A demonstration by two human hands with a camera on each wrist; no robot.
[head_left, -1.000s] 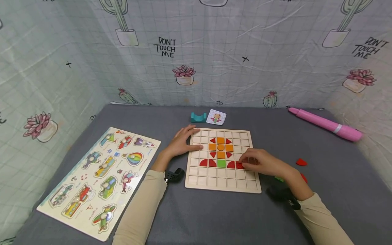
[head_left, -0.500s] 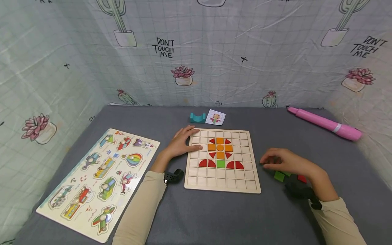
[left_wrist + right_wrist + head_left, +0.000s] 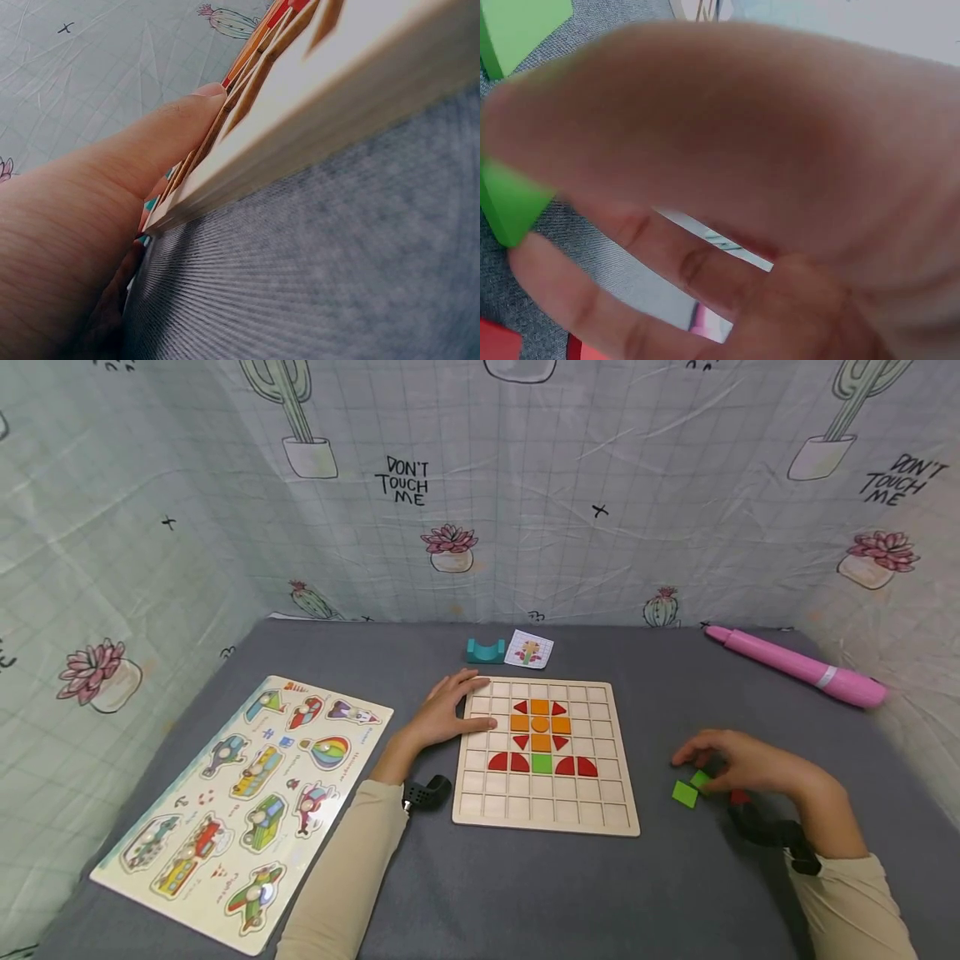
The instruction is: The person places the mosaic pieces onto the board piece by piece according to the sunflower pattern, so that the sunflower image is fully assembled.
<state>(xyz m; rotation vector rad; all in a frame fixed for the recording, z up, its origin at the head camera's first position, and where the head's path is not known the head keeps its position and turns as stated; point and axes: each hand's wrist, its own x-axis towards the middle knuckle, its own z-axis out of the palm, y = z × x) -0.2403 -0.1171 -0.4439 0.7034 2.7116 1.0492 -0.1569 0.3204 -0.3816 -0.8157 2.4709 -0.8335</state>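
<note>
My left hand (image 3: 442,714) rests at the left edge of a wooden grid board (image 3: 506,808), its thumb straight across the top, as the left wrist view also shows. Orange, red and green tiles form a pattern on the board: an orange round tile (image 3: 540,724), red quarter-circle tiles (image 3: 587,767) and a green square tile (image 3: 542,763) among them. Right of the board, my right hand (image 3: 757,764) hovers with thumb and fingers spread around a loose green tile (image 3: 701,779). Another green tile (image 3: 684,793) lies beside it. A red tile (image 3: 739,796) is partly hidden under the hand.
At left lies a vehicle peg puzzle board (image 3: 300,860). Behind the grid board stand a teal holder (image 3: 486,651) and a small pattern card (image 3: 529,649). A pink marker-shaped object (image 3: 795,664) lies at back right. Printed cloth (image 3: 525,552) encloses the grey table.
My right hand has left the red quarter-circle tile at the row's right end and moved right to the loose green tiles. The left hand stays on the board.
</note>
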